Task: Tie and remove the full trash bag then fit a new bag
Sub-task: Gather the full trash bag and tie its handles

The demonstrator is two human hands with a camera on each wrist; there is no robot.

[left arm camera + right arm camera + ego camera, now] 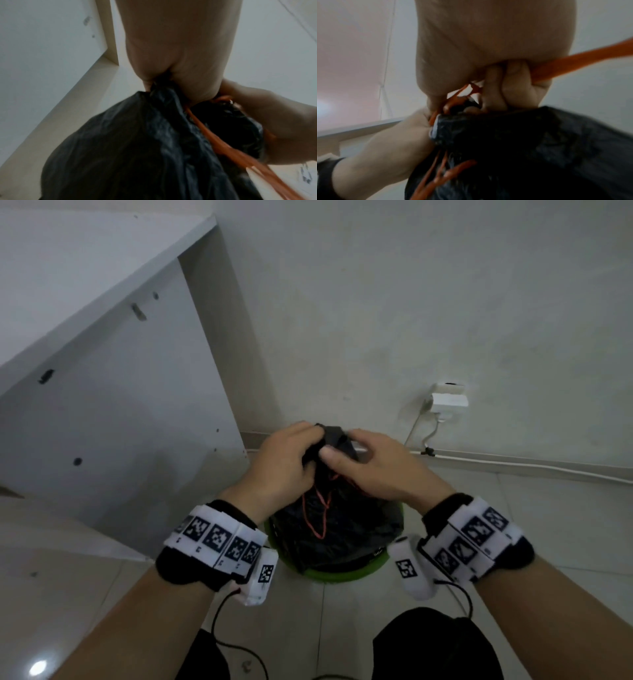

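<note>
At the centre of the head view my left hand (281,460) pinched the gathered neck of the black trash bag (339,535), which sat in the green bin (342,575) at lower centre. My right hand (373,463) curled round the orange drawstring (320,508) beside it. If I tugged too hard, I judged the thin plastic could tear or the knot slip loose.

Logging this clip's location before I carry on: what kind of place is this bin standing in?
Probably an indoor room corner in a home or office, though I can't tell which. A green bin with a black trash bag stands on a pale tiled floor, by a plain wall with a socket, beside a white cabinet panel.
</note>
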